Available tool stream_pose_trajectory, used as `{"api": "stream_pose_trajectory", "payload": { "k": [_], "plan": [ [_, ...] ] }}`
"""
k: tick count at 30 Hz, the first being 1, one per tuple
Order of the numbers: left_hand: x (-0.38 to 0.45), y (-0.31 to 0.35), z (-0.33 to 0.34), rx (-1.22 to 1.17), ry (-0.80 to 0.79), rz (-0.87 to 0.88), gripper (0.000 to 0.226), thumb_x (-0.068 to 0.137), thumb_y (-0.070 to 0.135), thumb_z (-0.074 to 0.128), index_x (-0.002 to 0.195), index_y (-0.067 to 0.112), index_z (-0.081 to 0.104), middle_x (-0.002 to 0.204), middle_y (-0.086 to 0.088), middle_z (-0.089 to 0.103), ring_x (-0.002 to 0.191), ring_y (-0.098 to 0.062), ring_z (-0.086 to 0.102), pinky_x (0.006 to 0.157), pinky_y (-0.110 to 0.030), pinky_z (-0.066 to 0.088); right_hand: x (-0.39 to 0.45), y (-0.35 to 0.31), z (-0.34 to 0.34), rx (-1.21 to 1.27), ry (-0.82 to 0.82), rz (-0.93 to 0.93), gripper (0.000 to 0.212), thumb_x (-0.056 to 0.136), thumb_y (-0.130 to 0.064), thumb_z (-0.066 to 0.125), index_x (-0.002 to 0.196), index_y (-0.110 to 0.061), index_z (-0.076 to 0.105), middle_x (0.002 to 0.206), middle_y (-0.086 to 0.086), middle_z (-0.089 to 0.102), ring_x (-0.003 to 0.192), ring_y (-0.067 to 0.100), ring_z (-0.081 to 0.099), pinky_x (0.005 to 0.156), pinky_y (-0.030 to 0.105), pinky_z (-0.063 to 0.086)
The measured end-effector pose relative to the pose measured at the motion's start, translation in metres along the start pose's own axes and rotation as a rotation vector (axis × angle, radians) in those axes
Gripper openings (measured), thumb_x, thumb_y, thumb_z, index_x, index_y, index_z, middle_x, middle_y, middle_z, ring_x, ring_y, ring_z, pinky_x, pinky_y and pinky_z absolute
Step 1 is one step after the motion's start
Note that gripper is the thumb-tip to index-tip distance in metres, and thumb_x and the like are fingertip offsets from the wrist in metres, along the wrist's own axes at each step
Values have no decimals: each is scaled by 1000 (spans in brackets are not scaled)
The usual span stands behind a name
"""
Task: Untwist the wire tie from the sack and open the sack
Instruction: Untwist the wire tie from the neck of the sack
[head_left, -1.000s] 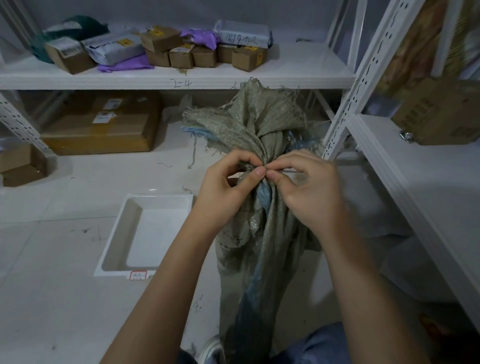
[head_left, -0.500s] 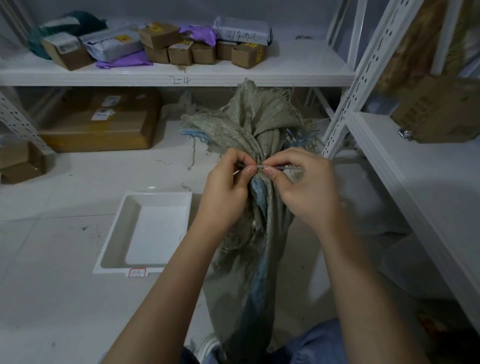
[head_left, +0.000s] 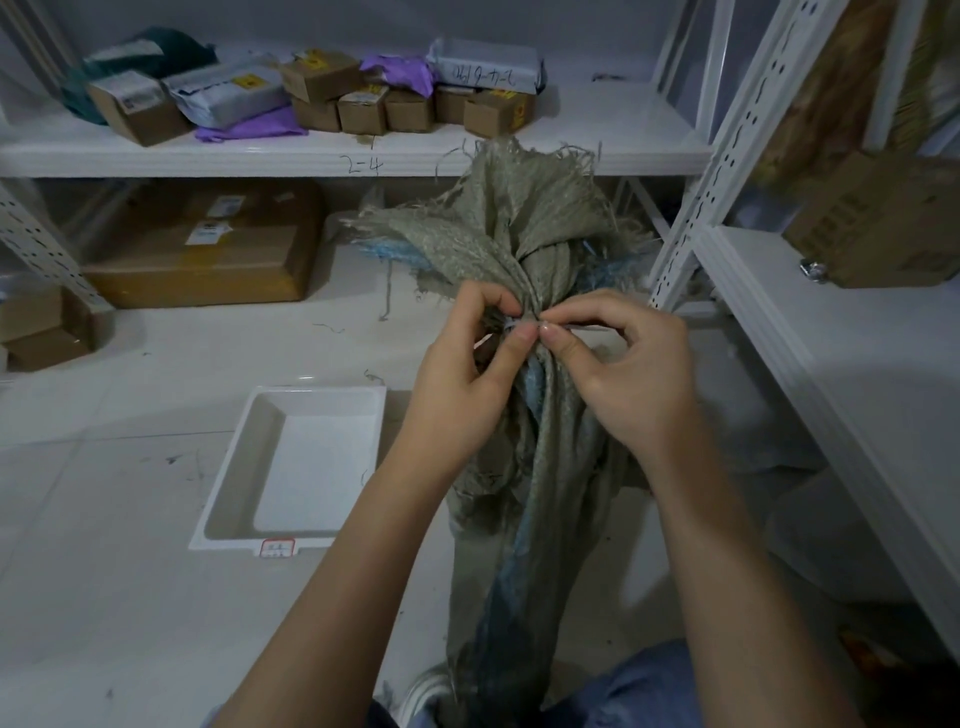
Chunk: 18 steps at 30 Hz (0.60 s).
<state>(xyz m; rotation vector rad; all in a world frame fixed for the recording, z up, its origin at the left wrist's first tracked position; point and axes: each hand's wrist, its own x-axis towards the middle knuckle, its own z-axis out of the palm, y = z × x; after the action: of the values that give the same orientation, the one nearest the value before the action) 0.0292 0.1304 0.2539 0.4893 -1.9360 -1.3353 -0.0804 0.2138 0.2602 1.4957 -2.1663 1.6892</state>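
A grey-green woven sack (head_left: 540, 457) with blue stripes stands upright before me, its frayed mouth bunched into a neck. A thin silvery wire tie (head_left: 519, 325) wraps that neck. My left hand (head_left: 462, 384) pinches the tie's left part between thumb and forefinger. My right hand (head_left: 623, 379) pinches the tie's right end, which sticks out sideways behind its fingers. The two thumbs nearly touch at the neck. Most of the tie is hidden by fingers and cloth.
A white shallow tray (head_left: 291, 467) lies on the tiled floor left of the sack. White metal shelving (head_left: 363, 150) behind holds small cardboard boxes (head_left: 363, 109) and parcels. A large box (head_left: 202, 244) sits below; another shelf unit (head_left: 831, 374) stands close on the right.
Both hands have stayed at the sack's neck, fingers shifting slightly around the tie. The wire end now shows more clearly to the right. The sack stays bunched.
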Motion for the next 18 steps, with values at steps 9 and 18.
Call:
{"api": "stream_pose_trajectory", "payload": {
  "k": [9,18],
  "plan": [
    [0,-8,-1,188,-9,-35,18,93,16,48,83,29,41,64,9,46,56,-3,41,59,-30,35,1,0,2,-42,-71,-42,10,78,-7,72,85,-13,74,74,-9,62,79,6,62,74,4,44],
    [0,-5,-3,120,-6,-69,28,94,9,47,77,30,40,61,10,40,53,2,41,51,-13,29,-1,-1,-5,31,-100,-20,18,79,-8,71,87,-24,68,80,-18,62,78,-6,61,76,5,45]
  ]
}}
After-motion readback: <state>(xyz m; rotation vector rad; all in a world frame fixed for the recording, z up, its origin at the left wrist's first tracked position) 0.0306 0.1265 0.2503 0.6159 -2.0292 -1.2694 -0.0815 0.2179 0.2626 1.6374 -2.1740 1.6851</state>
